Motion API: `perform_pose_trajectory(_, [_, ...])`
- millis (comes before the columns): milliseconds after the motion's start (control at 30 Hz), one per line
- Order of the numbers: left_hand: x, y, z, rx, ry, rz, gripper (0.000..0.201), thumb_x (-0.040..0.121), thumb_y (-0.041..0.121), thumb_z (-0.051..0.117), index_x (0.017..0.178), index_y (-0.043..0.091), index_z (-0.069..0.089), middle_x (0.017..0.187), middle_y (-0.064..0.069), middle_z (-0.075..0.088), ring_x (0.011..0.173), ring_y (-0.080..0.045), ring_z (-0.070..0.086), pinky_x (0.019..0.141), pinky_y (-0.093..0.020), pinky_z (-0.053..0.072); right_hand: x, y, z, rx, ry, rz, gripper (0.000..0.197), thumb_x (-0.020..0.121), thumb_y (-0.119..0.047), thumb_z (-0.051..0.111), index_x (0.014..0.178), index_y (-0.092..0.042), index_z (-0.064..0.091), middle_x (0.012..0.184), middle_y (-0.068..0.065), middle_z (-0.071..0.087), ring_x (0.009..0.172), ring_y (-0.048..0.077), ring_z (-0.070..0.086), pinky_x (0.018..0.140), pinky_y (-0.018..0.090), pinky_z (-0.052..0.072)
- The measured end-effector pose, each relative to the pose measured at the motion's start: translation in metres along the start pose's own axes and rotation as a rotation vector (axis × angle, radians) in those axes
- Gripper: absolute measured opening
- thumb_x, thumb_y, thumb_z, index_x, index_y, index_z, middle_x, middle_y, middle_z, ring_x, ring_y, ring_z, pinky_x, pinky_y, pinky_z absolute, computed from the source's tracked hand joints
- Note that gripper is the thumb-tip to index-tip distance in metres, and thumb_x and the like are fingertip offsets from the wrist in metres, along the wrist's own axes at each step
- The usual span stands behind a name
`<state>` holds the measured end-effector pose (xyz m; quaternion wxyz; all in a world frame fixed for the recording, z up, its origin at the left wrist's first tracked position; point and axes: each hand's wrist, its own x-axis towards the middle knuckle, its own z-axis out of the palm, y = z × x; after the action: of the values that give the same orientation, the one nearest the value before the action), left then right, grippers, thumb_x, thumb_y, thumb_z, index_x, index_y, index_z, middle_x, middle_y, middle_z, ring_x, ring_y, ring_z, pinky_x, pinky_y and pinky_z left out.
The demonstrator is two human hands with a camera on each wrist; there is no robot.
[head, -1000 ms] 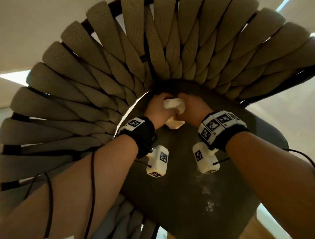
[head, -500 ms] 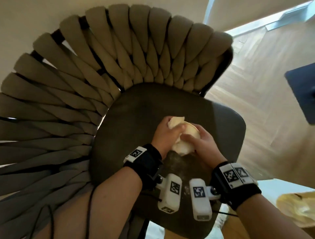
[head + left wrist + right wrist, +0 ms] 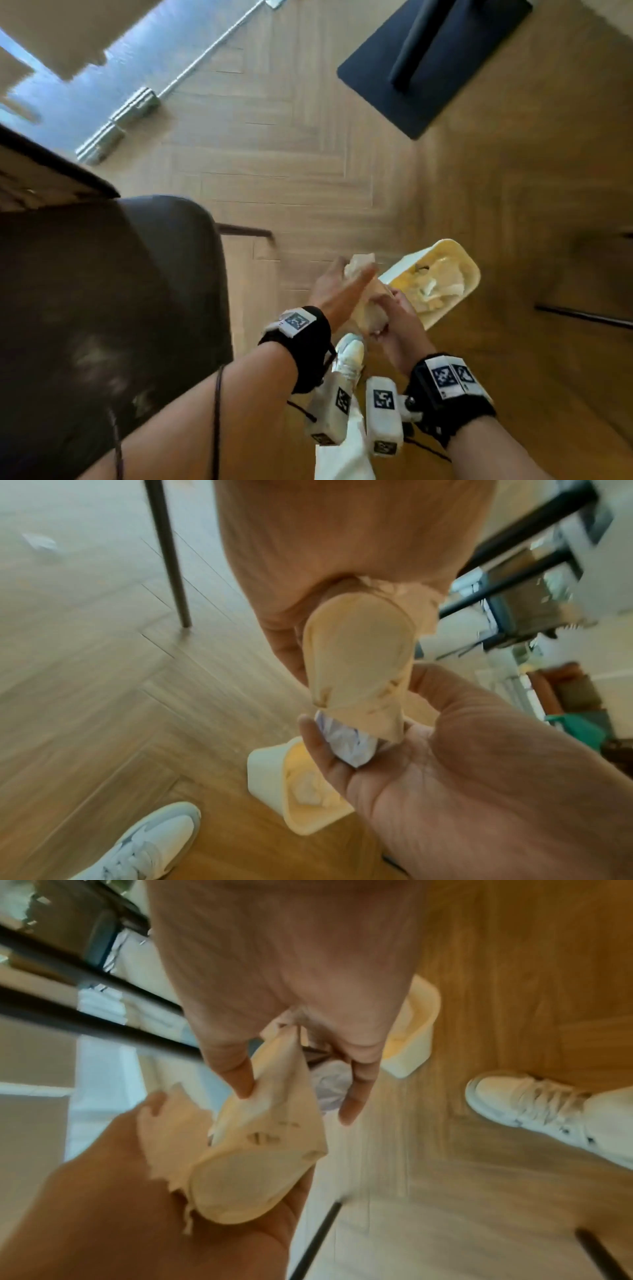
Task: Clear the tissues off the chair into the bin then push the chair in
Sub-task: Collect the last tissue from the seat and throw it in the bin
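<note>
Both hands carry a bundle of beige and white tissues (image 3: 371,308) between them, above the wooden floor at the near corner of the cream bin (image 3: 400,268). My left hand (image 3: 356,274) grips the upper part, thumb over a torn piece (image 3: 359,264). My right hand (image 3: 380,325) pinches the lower end, with a crumpled white tissue (image 3: 346,739) lying against its fingers (image 3: 352,1110). The bin (image 3: 267,775) stands on the floor and holds crumpled tissues. The dark chair seat (image 3: 102,308) fills the left of the head view, and no tissue shows on the part in view.
My white shoe (image 3: 351,356) stands just below the hands, beside the bin. A black flat base with a post (image 3: 435,58) lies on the floor at the top right. A thin dark leg (image 3: 167,555) stands on the floor. A dark bar (image 3: 582,315) sits at the right.
Both hands lifted the tissue bundle off the chair seat and carried it right, to the bin. The head view swung from the chair's woven back to the floor.
</note>
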<state>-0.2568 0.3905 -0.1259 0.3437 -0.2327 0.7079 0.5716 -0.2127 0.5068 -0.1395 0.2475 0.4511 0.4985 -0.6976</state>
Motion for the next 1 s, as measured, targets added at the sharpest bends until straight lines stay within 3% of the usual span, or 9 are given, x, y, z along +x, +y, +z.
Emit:
perform_pose_trajectory(67, [0.025, -0.001, 0.057, 0.005, -0.072, -0.069, 0.048, 0.077, 0.061, 0.048, 0.115, 0.032, 0.052, 0.106, -0.005, 0.068, 0.093, -0.024, 0.065, 0.087, -0.043, 0.054, 0.025, -0.007, -0.053, 0.054, 0.067, 0.039, 0.035, 0.089, -0.016, 0.057, 0.123, -0.015, 0.048, 0.103, 0.010, 0.066, 0.085, 0.022, 0.065, 0.060, 0.036, 0.053])
perform_pose_trajectory(167, [0.070, -0.014, 0.129, 0.216, -0.110, -0.134, 0.040, 0.086, 0.044, 0.044, 0.119, 0.022, 0.050, 0.114, -0.010, 0.064, 0.102, -0.030, 0.061, 0.092, -0.042, 0.051, 0.069, -0.007, -0.117, 0.126, 0.133, 0.089, 0.046, 0.088, -0.017, 0.061, 0.130, -0.021, 0.043, 0.109, 0.004, 0.064, 0.097, 0.024, 0.062, 0.087, 0.050, 0.052])
perform_pose_trajectory(267, [0.115, -0.035, 0.174, 0.392, -0.101, -0.165, 0.038, 0.091, 0.033, 0.049, 0.123, 0.012, 0.050, 0.120, -0.015, 0.062, 0.108, -0.033, 0.059, 0.094, -0.040, 0.048, 0.116, 0.000, -0.156, 0.184, 0.169, 0.146, 0.044, 0.090, -0.014, 0.057, 0.130, -0.024, 0.043, 0.112, 0.007, 0.062, 0.100, 0.027, 0.062, 0.082, 0.051, 0.055])
perform_pose_trajectory(333, [0.141, -0.047, 0.189, 0.468, -0.098, -0.185, 0.040, 0.090, 0.035, 0.053, 0.122, 0.010, 0.051, 0.119, -0.015, 0.063, 0.107, -0.033, 0.060, 0.094, -0.042, 0.049, 0.143, 0.007, -0.175, 0.236, 0.168, 0.168, 0.043, 0.091, -0.011, 0.052, 0.131, -0.024, 0.044, 0.115, 0.010, 0.060, 0.101, 0.029, 0.061, 0.085, 0.052, 0.053])
perform_pose_trajectory(433, [0.163, -0.060, 0.196, 0.534, -0.098, -0.217, 0.053, 0.084, 0.045, 0.060, 0.127, 0.015, 0.049, 0.119, -0.011, 0.063, 0.105, -0.030, 0.061, 0.088, -0.039, 0.052, 0.157, 0.017, -0.195, 0.317, 0.148, 0.215, 0.034, 0.092, -0.010, 0.050, 0.125, -0.018, 0.052, 0.104, 0.012, 0.060, 0.089, 0.025, 0.057, 0.069, 0.037, 0.049])
perform_pose_trajectory(566, [0.172, -0.067, 0.196, 0.591, -0.132, -0.278, 0.069, 0.078, 0.056, 0.063, 0.136, 0.024, 0.045, 0.127, -0.007, 0.059, 0.110, -0.027, 0.059, 0.094, -0.043, 0.051, 0.158, 0.024, -0.208, 0.370, 0.130, 0.251, 0.035, 0.094, -0.014, 0.047, 0.128, -0.021, 0.052, 0.124, 0.010, 0.059, 0.116, 0.032, 0.056, 0.086, 0.048, 0.050])
perform_pose_trajectory(666, [0.170, -0.062, 0.192, 0.737, -0.120, -0.266, 0.072, 0.081, 0.056, 0.061, 0.141, 0.024, 0.040, 0.134, -0.008, 0.056, 0.116, -0.029, 0.056, 0.096, -0.041, 0.050, 0.152, 0.018, -0.205, 0.282, 0.191, 0.258, 0.037, 0.099, -0.016, 0.040, 0.135, -0.019, 0.045, 0.130, 0.010, 0.054, 0.120, 0.030, 0.054, 0.096, 0.050, 0.046])
perform_pose_trajectory(800, [0.150, -0.042, 0.175, 0.924, -0.119, -0.171, 0.042, 0.088, 0.043, 0.057, 0.118, 0.013, 0.060, 0.103, -0.007, 0.064, 0.091, -0.025, 0.059, 0.073, -0.030, 0.045, 0.128, 0.011, -0.194, 0.148, 0.260, 0.228, 0.030, 0.097, -0.021, 0.044, 0.124, -0.011, 0.052, 0.106, 0.010, 0.060, 0.092, 0.022, 0.059, 0.080, 0.041, 0.051])
perform_pose_trajectory(1000, [0.059, 0.016, 0.114, 0.554, -0.152, -0.225, 0.016, 0.091, 0.027, 0.056, 0.082, 0.015, 0.061, 0.082, -0.009, 0.065, 0.070, -0.023, 0.058, 0.066, -0.032, 0.049, 0.040, -0.014, -0.159, -0.029, 0.148, 0.161, 0.032, 0.094, -0.023, 0.049, 0.120, -0.005, 0.054, 0.082, 0.006, 0.063, 0.071, 0.018, 0.062, 0.063, 0.033, 0.052])
